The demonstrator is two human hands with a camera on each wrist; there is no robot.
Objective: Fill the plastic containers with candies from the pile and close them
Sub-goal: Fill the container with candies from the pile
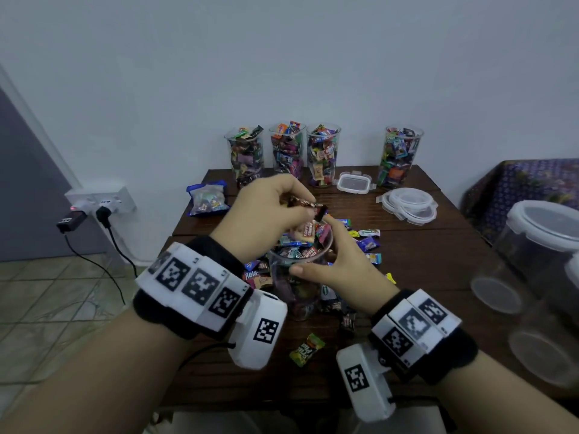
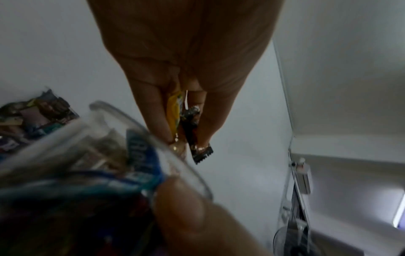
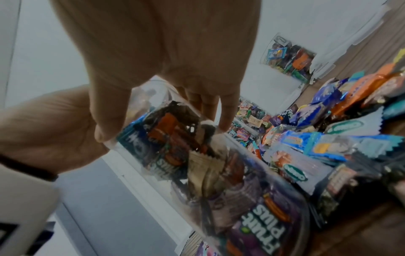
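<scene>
Left grip: fingers curled around a few wrapped candies, held just above the cup.
Right grip: thumb and fingers closed around the rim of the clear cup.
Cup: upright near the middle of the surface, almost full.
Pile: just behind the cup.
Four filled cups: far edge, without lids.
Lids: far right.

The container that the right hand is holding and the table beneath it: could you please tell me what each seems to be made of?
The container looks like clear, smooth plastic: the candy wrappers show straight through its wall. The table looks like dark brown wood with a dull finish, with board seams across its top; whether solid or veneer, I cannot tell.
</scene>
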